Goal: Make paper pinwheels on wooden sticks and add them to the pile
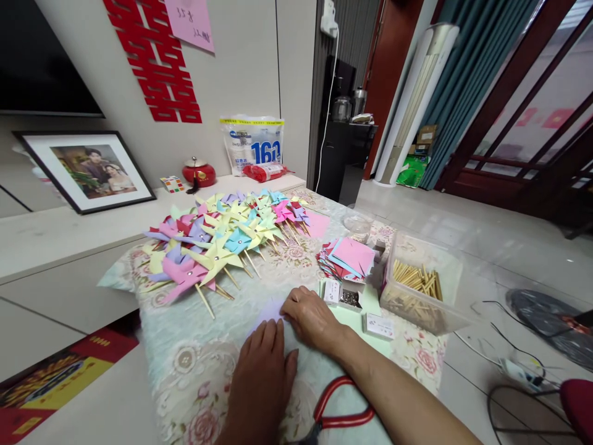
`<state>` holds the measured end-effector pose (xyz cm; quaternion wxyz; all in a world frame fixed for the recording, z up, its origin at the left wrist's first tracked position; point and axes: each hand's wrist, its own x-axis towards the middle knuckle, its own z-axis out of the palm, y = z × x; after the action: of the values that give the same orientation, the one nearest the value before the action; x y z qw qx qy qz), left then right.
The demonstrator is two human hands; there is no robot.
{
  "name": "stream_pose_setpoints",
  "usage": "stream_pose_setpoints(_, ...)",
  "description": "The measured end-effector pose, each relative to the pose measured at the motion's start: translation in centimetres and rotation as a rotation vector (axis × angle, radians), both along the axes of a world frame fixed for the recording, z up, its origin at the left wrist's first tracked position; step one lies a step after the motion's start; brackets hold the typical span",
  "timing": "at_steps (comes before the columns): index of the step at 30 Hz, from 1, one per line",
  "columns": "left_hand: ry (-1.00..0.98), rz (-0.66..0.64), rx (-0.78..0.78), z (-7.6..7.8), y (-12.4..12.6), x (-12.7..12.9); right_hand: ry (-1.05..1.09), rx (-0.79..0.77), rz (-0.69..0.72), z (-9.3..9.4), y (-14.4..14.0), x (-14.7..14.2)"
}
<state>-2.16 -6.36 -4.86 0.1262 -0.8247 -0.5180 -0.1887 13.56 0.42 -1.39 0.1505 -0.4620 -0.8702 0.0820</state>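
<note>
**Both palms flat on a lilac paper square, floral table**

At the near edge of the table [185, 364], the left hand [262, 380] lies palm down, fingers together, pressing the near part of a pale lilac paper square [270, 311]. The right hand [312, 318] lies flat on its right edge, fingertips on the sheet. Neither hand grips; both pin the sheet flat against the cloth, probably to set a crease, though the fold itself is hidden under the hands.

Outward:
- Red-handled scissors [340, 408] lie just beside the right forearm, within reach.
- Small open box of metal pins [349, 298] sits just right of the right hand; two white cartons flank it, print too small to read.
- Stack of pink and blue paper squares [349, 256] behind the box.
- Clear tub of wooden sticks [417, 284] at the right edge.
- Finished pinwheels [222, 238] heaped at the far side, sticks pointing toward the person, well apart from the hands.

Writing: white bag [252, 143] against the wall reads "160". Pink note [191, 21] bears handwriting, roughly "35". Red paper-cut character [155, 59] on the wall.
</note>
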Motion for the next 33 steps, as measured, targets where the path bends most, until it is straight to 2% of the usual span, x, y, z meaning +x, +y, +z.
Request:
stream_pose_setpoints(8,0.032,0.019,0.074,0.0,-0.2,0.3,0.024,-0.031,0.029,-0.1,0.1,0.4)
stream_pose_setpoints(13,0.036,0.033,0.081,0.6,-0.2,0.8,0.011,0.045,0.013,2.1,-0.8,0.3)
stream_pose_setpoints(16,0.014,0.040,0.089,0.7,-0.2,0.9,0.092,0.123,-0.082,4.4,-1.6,1.7)
stream_pose_setpoints(19,-0.013,0.045,0.093,0.7,-0.1,0.9,0.090,0.170,-0.275,6.3,-2.3,4.6)
stream_pose_setpoints(21,-0.020,0.047,0.080,0.7,-0.1,0.9,0.031,0.174,-0.401,7.0,-2.7,6.8)
stream_pose_setpoints(23,-0.026,0.047,0.068,0.7,-0.1,0.9,-0.026,0.165,-0.445,7.1,-3.0,8.5)
stream_pose_setpoints(27,-0.034,0.052,0.050,0.8,-0.1,1.0,-0.059,0.139,-0.406,6.7,-3.7,9.3)
stream_pose_setpoints(33,-0.038,0.047,0.053,0.8,-0.1,1.0,-0.223,0.083,-0.284,6.7,-3.1,7.0)
